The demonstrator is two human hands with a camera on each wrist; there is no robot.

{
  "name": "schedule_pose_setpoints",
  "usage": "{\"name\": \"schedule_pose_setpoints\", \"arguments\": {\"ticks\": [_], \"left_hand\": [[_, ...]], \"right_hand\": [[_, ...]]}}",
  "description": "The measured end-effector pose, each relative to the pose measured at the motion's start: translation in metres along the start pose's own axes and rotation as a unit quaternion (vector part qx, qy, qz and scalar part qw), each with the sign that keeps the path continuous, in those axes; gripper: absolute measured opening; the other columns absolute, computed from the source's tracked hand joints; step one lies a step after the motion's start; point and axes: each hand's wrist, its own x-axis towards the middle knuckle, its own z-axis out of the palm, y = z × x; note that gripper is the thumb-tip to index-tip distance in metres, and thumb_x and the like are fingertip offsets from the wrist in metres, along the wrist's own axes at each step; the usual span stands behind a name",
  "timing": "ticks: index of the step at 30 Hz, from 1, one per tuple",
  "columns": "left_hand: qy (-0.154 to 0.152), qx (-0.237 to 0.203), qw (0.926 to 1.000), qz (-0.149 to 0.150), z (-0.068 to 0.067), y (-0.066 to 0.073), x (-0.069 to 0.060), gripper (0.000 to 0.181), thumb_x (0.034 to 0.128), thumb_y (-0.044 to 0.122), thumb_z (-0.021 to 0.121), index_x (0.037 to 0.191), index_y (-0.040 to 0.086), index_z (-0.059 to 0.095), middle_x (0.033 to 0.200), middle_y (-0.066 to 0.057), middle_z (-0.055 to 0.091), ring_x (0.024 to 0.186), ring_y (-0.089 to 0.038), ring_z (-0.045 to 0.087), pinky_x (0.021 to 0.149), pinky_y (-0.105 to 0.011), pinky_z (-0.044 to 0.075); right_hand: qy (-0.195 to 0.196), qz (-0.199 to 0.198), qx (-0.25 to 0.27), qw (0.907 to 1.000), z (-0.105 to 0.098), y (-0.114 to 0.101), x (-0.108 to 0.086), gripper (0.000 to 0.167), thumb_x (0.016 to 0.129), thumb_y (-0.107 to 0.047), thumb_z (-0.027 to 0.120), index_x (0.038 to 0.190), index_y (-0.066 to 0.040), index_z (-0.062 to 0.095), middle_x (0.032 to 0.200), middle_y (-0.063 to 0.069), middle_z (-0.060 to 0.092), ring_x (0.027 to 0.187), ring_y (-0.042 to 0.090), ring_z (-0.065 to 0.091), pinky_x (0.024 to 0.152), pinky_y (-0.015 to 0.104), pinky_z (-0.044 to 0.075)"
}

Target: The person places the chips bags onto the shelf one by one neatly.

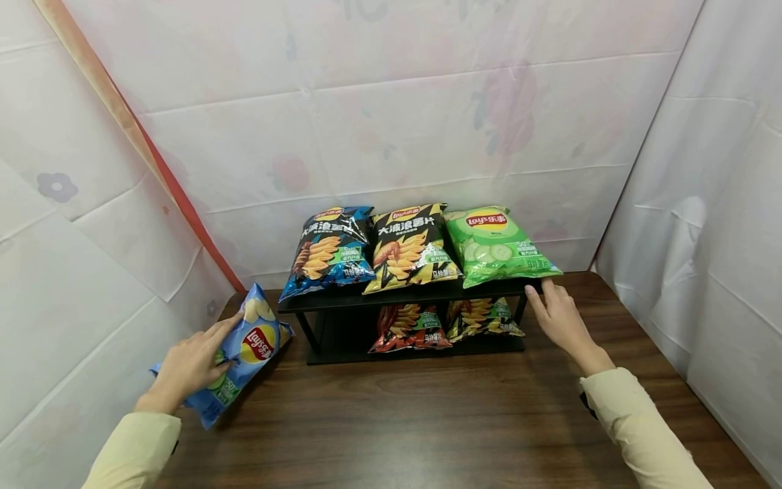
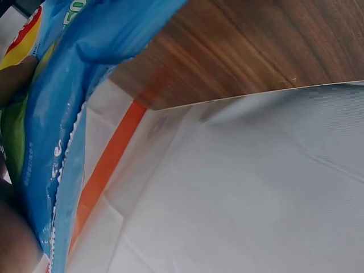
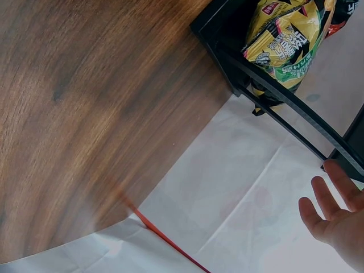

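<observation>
My left hand [image 1: 188,367] grips a blue bag of Lay's potato chips [image 1: 256,345], fingers across one side and thumb on its front. The bag is tilted beside the left end of a black two-tier rack [image 1: 342,300]. In the left wrist view the blue chip bag [image 2: 85,74] covers much of the hand. My right hand [image 1: 563,322] is at the rack's right end, fingertips by the top shelf's corner, below a green chip bag [image 1: 491,248]. In the right wrist view, the right hand [image 3: 341,219] has loosely extended fingers and holds nothing.
Beside the green bag on the top shelf lie a blue-black chip bag [image 1: 324,255] and a yellow-black one [image 1: 409,251]. A red chip bag [image 1: 411,329] and another yellow-black bag [image 1: 482,318] occupy the lower shelf. White curtains surround the wooden table [image 1: 391,421].
</observation>
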Motion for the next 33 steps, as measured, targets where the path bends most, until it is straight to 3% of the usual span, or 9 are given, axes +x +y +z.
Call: {"name": "schedule_pose_setpoints", "arguments": {"ticks": [3,7,11,15,21,27,33], "left_hand": [[0.0,0.002,1.0,0.005,0.004,-0.001,0.0,0.093,0.0677,0.027,0.079,0.144,0.02,0.026,0.126,-0.019,0.049,0.082,-0.036,0.059,0.054,-0.048,0.051],[-0.014,-0.003,0.9999,-0.002,0.005,-0.001,0.002,0.095,0.0663,0.027,0.08,0.144,0.023,0.025,0.129,-0.021,0.046,0.087,-0.039,0.058,0.054,-0.049,0.051],[-0.027,-0.009,0.9995,-0.015,0.003,0.0,0.004,0.096,0.0659,0.028,0.08,0.144,0.025,0.024,0.123,-0.022,0.052,0.088,-0.038,0.057,0.057,-0.051,0.051],[-0.031,-0.006,0.9993,-0.019,0.002,0.001,0.005,0.096,0.0653,0.029,0.081,0.143,0.024,0.024,0.118,-0.021,0.057,0.087,-0.037,0.057,0.059,-0.052,0.05],[-0.014,0.002,0.9999,-0.007,0.002,-0.003,-0.001,0.097,0.0627,0.027,0.082,0.143,0.024,0.028,0.114,-0.017,0.061,0.088,-0.034,0.056,0.068,-0.055,0.048],[0.0,0.008,0.9999,0.007,-0.002,-0.006,-0.008,0.092,0.0607,0.027,0.083,0.14,0.023,0.035,0.113,-0.015,0.062,0.091,-0.032,0.056,0.071,-0.054,0.047],[-0.007,0.002,0.9992,0.039,-0.007,-0.005,-0.013,0.087,0.0621,0.027,0.083,0.137,0.024,0.04,0.114,-0.013,0.063,0.096,-0.033,0.056,0.078,-0.053,0.044]], "right_hand": [[0.0,0.0,0.0,1.0,0.0,0.0,0.0,0.05,0.099,-0.039,0.029,0.115,0.008,0.04,0.096,0.031,0.047,0.089,0.046,0.048,0.066,0.051,0.037],[-0.005,0.002,0.005,1.0,-0.001,-0.001,-0.001,0.055,0.099,-0.039,0.028,0.123,0.01,0.037,0.105,0.035,0.045,0.098,0.051,0.045,0.074,0.059,0.037],[-0.01,0.006,0.006,0.9999,-0.002,-0.001,-0.001,0.058,0.099,-0.039,0.028,0.128,0.01,0.033,0.111,0.038,0.043,0.104,0.053,0.042,0.079,0.063,0.036],[-0.01,0.006,0.005,0.9999,-0.001,0.0,-0.001,0.056,0.099,-0.04,0.028,0.124,0.01,0.036,0.108,0.036,0.044,0.1,0.052,0.044,0.076,0.061,0.037],[-0.004,0.0,0.002,1.0,0.0,0.0,0.0,0.05,0.099,-0.039,0.029,0.116,0.007,0.039,0.098,0.031,0.046,0.093,0.048,0.047,0.069,0.054,0.038],[-0.005,0.0,0.005,1.0,0.0,-0.001,0.0,0.054,0.099,-0.039,0.028,0.124,0.009,0.036,0.107,0.036,0.044,0.099,0.052,0.045,0.074,0.061,0.038],[-0.01,0.006,0.007,0.9999,-0.001,-0.001,-0.001,0.06,0.099,-0.04,0.027,0.133,0.01,0.029,0.117,0.04,0.04,0.106,0.055,0.041,0.081,0.065,0.036]]}}
